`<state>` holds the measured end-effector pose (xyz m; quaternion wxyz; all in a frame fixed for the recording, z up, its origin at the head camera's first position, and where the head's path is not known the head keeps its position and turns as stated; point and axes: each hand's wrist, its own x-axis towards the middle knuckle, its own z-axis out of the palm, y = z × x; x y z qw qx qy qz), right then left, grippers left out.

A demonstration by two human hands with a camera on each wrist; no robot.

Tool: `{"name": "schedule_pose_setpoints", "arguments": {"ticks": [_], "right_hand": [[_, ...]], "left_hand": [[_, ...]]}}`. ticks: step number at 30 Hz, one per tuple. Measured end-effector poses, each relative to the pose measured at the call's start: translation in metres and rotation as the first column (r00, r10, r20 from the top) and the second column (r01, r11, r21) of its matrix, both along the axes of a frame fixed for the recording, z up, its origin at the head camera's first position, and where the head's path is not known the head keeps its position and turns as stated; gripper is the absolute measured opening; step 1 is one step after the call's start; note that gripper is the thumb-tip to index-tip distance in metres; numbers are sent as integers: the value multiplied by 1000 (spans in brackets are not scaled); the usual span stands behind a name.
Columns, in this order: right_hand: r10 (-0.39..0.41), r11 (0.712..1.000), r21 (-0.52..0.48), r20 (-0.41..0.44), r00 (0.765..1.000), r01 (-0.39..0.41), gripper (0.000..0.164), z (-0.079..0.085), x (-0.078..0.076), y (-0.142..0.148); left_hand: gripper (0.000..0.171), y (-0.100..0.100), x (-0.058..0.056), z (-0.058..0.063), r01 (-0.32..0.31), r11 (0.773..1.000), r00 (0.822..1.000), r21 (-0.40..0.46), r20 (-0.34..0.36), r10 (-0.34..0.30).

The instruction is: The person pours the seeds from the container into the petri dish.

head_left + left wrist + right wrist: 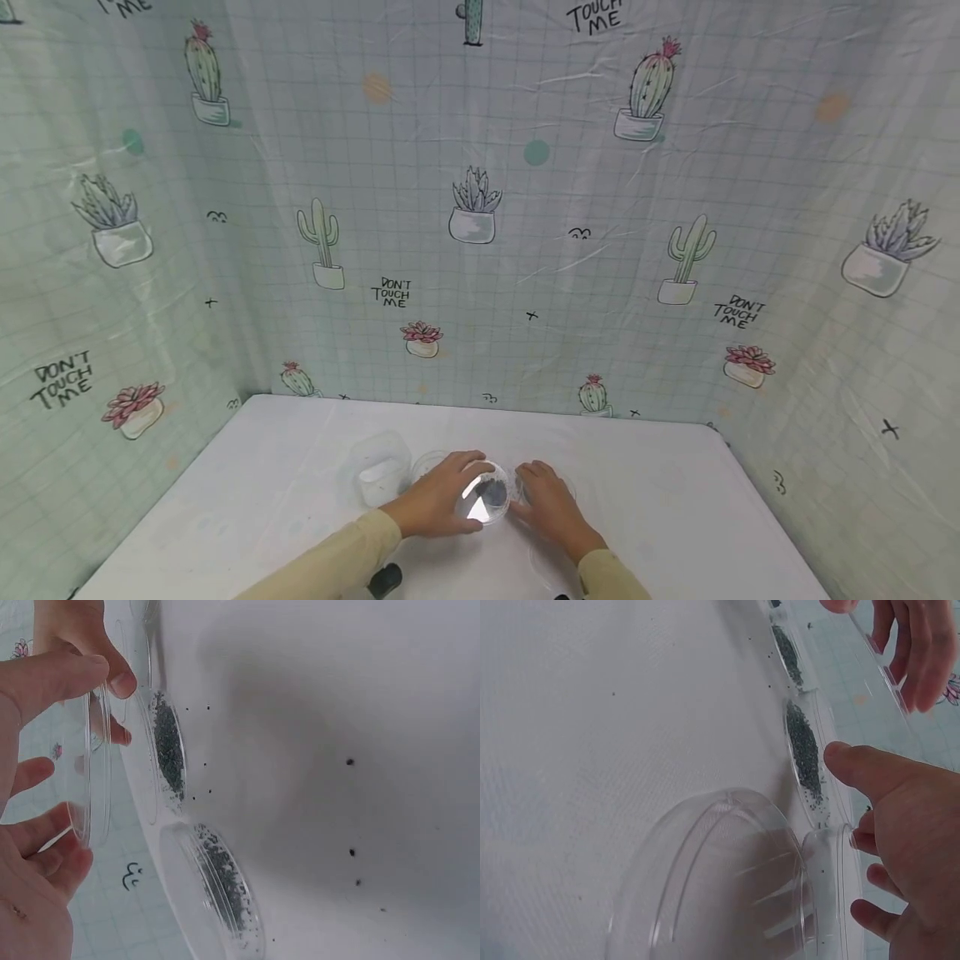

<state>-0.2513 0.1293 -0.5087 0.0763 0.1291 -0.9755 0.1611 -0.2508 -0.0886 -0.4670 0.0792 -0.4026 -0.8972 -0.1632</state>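
Observation:
My left hand (438, 497) grips a round clear plastic lid (96, 772) by its edges, thumb on one side and fingers on the other. It is raised above the table near a shallow clear dish of dark granules (170, 746). A second dish of dark granules (226, 881) stands beside that one. My right hand (911, 810) hovers by the dishes with thumb and fingers spread apart, and nothing shows in its grasp. Its fingertips are close to the rim of a clear dish (827, 859); contact cannot be made out.
A larger clear round piece (731, 817) lies on the white table near the right wrist. Left of the hands stands a translucent container (378, 467) with a white thing inside. Several dark specks (351, 853) are scattered on the tabletop. A cactus-print curtain (480, 275) surrounds the table.

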Motion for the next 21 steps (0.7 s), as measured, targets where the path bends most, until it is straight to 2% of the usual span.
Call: {"name": "schedule_pose_setpoints", "arguments": {"ticks": [3, 10, 15, 21], "right_hand": [[-6, 1000, -6, -14, 1000, 6, 60, 0, 0, 3], [-14, 999, -33, -43, 999, 12, 61, 4, 3, 12], [-29, 999, -31, -56, 998, 28, 60, 8, 6, 17], [-70, 997, -22, -22, 997, 69, 62, 10, 8, 21]], "left_hand": [[73, 4, -2, 0, -23, 1000, 1000, -13, 3, 23], [74, 13, -6, -2, -87, 995, 994, -54, 60, 90], [72, 18, -9, -4, -98, 994, 991, -52, 82, 102], [69, 22, -12, -6, -103, 993, 989, -49, 99, 108]]}}
